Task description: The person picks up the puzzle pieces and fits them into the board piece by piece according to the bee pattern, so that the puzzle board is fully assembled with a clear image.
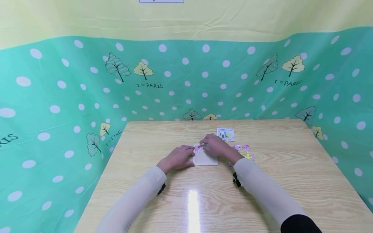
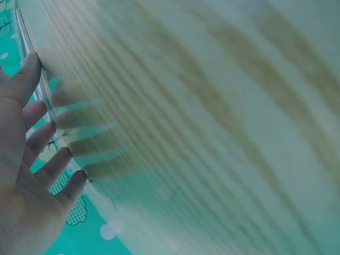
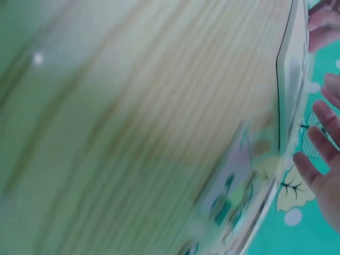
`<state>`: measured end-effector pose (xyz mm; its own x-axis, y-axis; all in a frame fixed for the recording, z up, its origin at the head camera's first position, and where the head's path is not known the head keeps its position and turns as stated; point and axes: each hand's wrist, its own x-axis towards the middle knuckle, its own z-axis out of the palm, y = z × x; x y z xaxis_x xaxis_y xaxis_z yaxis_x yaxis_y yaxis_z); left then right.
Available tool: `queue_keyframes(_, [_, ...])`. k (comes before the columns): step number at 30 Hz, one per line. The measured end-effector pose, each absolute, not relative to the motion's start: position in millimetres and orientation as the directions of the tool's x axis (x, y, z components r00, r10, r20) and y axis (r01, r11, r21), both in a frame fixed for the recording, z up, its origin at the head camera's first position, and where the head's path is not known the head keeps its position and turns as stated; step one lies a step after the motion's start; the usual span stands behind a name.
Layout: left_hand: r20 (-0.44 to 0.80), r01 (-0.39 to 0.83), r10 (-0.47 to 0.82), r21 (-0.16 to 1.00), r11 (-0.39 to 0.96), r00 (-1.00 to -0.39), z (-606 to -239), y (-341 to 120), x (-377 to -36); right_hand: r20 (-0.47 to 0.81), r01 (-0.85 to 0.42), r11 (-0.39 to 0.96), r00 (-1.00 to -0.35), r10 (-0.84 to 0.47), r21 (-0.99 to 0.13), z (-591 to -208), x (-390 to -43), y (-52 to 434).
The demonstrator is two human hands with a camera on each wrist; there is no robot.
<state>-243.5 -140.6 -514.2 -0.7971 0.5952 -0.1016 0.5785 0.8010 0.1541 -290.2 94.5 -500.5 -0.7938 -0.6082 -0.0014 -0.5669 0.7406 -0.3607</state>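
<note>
A pale puzzle board (image 1: 205, 158) is seen lying flat near the middle of the wooden desk (image 1: 291, 181). The left hand (image 1: 178, 157) is laid on the desk at the board's left edge, its grip loose, with the fingers nearly straight and nothing enclosed; in the left wrist view the fingers (image 2: 47, 139) are spread against the desk surface. The right hand (image 1: 217, 146) is rested over the board's upper right part, beside a pink puzzle piece (image 1: 198, 148) already set at the board's top edge; whether anything is pinched in that grip cannot be told. Loose puzzle pieces (image 1: 246, 151) are scattered just right of that hand, and a picture card (image 1: 225, 134) is placed behind it.
</note>
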Motion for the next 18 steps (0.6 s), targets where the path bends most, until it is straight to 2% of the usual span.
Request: queue_keyframes(18, [-0.119, 0.576, 0.595, 0.165, 0.801, -0.794, -512, -140, -243, 0.015, -0.580, 0.704, -0.776, -0.630, -0.409, -493, -293, 149])
